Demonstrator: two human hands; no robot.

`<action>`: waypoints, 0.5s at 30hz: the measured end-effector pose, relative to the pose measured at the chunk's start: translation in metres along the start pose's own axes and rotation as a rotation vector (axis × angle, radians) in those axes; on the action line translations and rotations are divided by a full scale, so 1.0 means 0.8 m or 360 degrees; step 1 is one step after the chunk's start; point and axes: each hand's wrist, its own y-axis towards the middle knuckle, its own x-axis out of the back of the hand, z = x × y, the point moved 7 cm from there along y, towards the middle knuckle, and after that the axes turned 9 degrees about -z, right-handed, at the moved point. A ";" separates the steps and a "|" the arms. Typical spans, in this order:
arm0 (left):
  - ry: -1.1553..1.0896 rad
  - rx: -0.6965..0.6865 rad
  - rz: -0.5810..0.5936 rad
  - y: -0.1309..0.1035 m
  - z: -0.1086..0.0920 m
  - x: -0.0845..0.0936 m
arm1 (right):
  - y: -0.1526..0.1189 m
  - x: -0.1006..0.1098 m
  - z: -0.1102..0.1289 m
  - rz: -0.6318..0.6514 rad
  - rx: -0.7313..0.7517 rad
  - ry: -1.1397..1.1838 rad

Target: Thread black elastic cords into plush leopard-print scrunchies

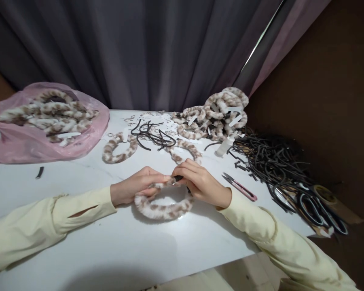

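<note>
A white and brown furry ring is held just above or on the table, in front of me. My left hand pinches the ring's far side, thumb pressed near a joint in it. At that joint a short piece of black tubing shows, and my right hand is closed around it with the fingertips. The right fingers partly hide the tubing and the ring's right end. Just beyond my hands lies another furry ring, partly covered by my right hand.
A pink plastic bag of furry pieces stands left. One furry ring lies beyond my left hand. Furry rings are piled at the back. On the right are pink thread snips, a small bottle and heaped black tubing.
</note>
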 end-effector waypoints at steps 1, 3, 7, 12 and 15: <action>0.0008 0.0000 0.0033 0.000 -0.001 -0.001 | 0.000 0.000 0.001 -0.0010 -0.0006 0.0003; 0.0011 -0.0030 0.0102 0.002 -0.005 -0.004 | -0.001 0.000 0.001 -0.0024 -0.0024 0.0000; 0.0130 -0.0142 0.0195 0.011 -0.017 -0.009 | -0.001 -0.005 0.004 0.0021 0.0006 -0.0097; 0.0249 -0.0151 0.0176 0.024 -0.018 -0.009 | -0.001 -0.006 0.005 0.0088 0.0002 -0.0115; 0.0280 -0.0194 0.0159 0.029 -0.018 -0.011 | -0.002 -0.002 -0.002 0.0125 -0.0158 0.0019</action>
